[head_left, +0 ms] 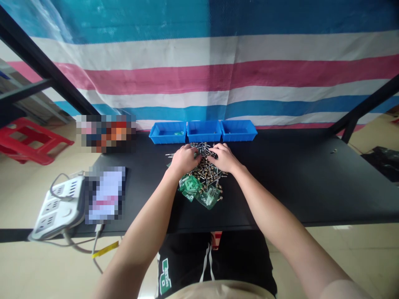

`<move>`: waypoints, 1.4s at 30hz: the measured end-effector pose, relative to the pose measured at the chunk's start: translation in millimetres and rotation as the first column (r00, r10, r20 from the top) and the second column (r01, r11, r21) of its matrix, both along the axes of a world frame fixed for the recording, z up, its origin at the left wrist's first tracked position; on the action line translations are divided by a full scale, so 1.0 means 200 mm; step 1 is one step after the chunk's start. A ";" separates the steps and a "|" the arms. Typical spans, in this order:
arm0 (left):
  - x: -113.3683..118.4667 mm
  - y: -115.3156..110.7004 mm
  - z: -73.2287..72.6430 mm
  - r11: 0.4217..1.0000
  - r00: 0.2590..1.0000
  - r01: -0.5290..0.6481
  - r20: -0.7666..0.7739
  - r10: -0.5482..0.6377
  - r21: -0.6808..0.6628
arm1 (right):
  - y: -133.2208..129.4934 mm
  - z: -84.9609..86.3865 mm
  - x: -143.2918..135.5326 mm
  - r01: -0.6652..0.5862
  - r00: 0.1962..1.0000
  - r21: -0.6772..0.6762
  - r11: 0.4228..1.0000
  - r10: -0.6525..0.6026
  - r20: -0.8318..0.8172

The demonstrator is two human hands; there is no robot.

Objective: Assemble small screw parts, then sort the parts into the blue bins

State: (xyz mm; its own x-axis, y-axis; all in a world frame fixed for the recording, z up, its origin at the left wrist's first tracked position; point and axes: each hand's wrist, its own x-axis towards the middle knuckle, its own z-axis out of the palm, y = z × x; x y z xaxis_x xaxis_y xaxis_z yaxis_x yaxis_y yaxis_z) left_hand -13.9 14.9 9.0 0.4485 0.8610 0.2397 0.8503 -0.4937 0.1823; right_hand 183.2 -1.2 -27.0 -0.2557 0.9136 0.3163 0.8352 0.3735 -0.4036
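A heap of thin metal pins with brass-coloured ends (205,171) lies on the black tabletop. My left hand (184,160) rests on its left side, fingers bent over the pins and thumb apart from them. On the right side, my right hand (223,158) touches the heap with its fingers spread. I make out nothing held in either hand, though pins partly hide the fingertips. At the near edge of the heap are a clear bag of green plastic pieces (190,186) and a second clear bag with pale pieces (209,197).
Behind the heap stand three blue bins in a row: left (168,140), middle (204,137) and right (239,136). Small green bits lie in the left one. A white power strip (59,207) with cables sits at the table's left edge, near a blurred-out flat object (106,193).
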 end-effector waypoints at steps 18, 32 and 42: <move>0.02 -0.02 0.04 0.998 0.999 -0.029 -0.047 0.026 -0.056 | 0.02 0.00 0.02 -0.028 0.986 0.005 1.000 0.029 -0.165; 0.01 -0.02 0.04 0.998 0.993 0.070 0.090 -0.071 0.005 | 0.01 0.04 0.03 0.087 0.922 0.232 0.969 0.010 -0.386; 0.03 -0.02 0.03 0.924 0.908 0.344 0.191 -0.373 0.168 | -0.05 0.09 -0.07 -0.029 0.710 0.037 0.999 0.046 -0.703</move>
